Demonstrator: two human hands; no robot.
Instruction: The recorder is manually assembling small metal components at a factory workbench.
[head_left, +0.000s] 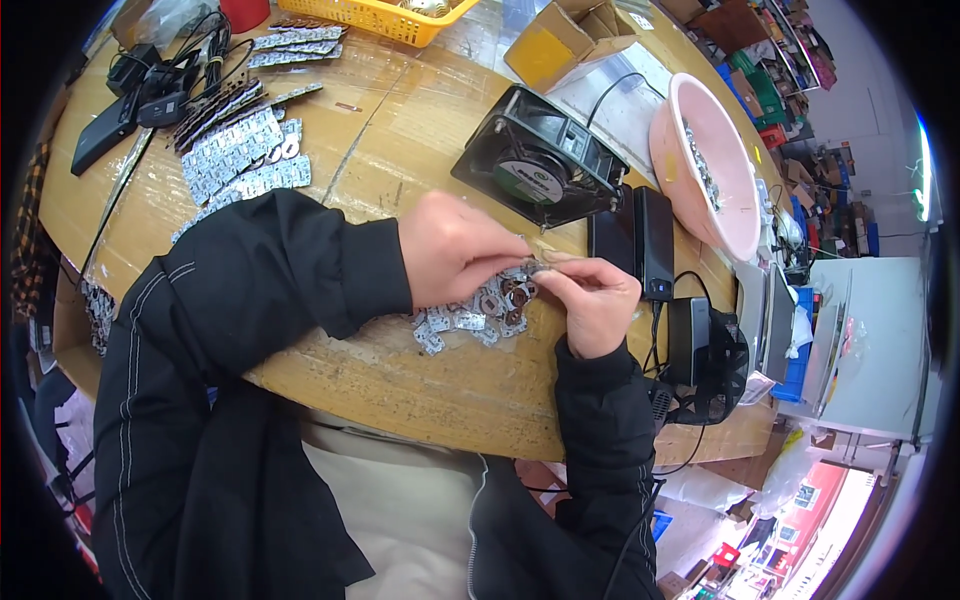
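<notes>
Both hands meet over the wooden surface (420,130). Left hand (455,250) and right hand (595,300) pinch one small silvery metal part (535,263) between fingertips, above a loose pile of similar silvery stamped pieces (470,322). Step appears to be separating or fitting; next move likely needs fine fingertip control. Black square fan (540,155) sits just behind; near edge close below.

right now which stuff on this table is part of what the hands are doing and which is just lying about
In use:
- left hand and right hand, pinching a small metal piece between them
- pile of small silvery parts under the hands

Lying about:
- black square fan
- pink bowl
- yellow basket
- strips of silvery parts
- cardboard box
</notes>
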